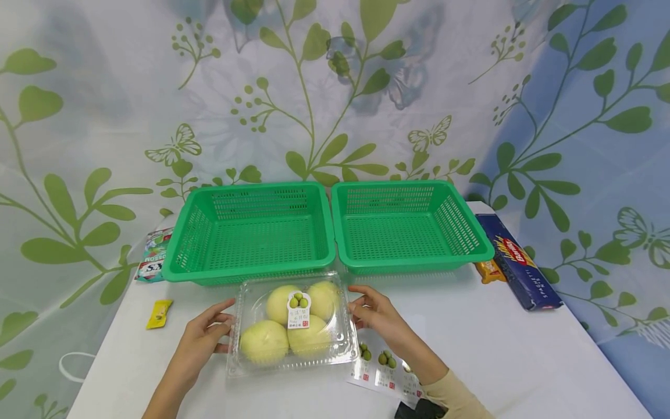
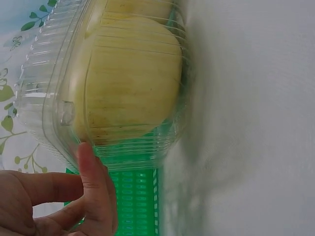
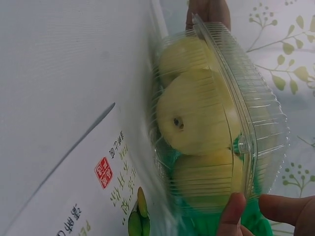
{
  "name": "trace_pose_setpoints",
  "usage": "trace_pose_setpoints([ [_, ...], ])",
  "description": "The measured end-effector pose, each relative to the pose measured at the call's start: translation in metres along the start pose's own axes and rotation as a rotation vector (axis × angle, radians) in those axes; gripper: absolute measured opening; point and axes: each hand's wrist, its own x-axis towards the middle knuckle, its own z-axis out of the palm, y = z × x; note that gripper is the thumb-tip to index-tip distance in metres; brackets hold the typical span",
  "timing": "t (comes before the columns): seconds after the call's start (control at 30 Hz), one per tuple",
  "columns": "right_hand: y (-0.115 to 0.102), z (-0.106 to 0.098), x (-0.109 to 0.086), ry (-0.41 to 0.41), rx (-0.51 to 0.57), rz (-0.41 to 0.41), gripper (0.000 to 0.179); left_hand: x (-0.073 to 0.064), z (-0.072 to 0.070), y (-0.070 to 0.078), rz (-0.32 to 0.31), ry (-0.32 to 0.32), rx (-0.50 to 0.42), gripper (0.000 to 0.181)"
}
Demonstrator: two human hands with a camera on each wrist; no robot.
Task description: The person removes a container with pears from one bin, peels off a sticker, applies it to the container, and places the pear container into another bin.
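A clear plastic fruit box (image 1: 243, 302) with several pale yellow round fruits (image 1: 264, 342) lies between both hands. Its lid carries a white label (image 1: 299, 314) printed with green fruit. At the left side is my left hand (image 1: 201, 334), loosely bent, with one extended fingertip against the box's corner in the left wrist view. My right hand (image 1: 379, 314) pinches the opposite edge; in the right wrist view its thumb (image 3: 283, 206) and a finger stand on either side of the rim. Partly under the right forearm lies a sheet of similar labels (image 1: 374, 364).
Two green baskets (image 1: 251, 272) (image 1: 413, 265) stand side by side behind the box. At left lie a teal packet (image 1: 154, 256) and a small yellow wrapped piece (image 1: 159, 314). A blue spaghetti box (image 1: 518, 262) and an orange packet (image 1: 489, 271) lie at right.
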Motion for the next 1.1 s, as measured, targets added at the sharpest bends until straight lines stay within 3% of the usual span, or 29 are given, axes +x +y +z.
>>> trace_pose_setpoints([
  [0.43, -0.002, 0.003, -0.005, -0.001, 0.003, 0.001, 0.058, -0.002, 0.001, 0.0, -0.023, 0.003, -0.006, 0.052],
  [1.1, -0.011, 0.003, -0.016, -0.004, -0.007, -0.026, 0.058, -0.014, -0.003, 0.012, 0.018, 0.016, -0.014, 0.049],
])
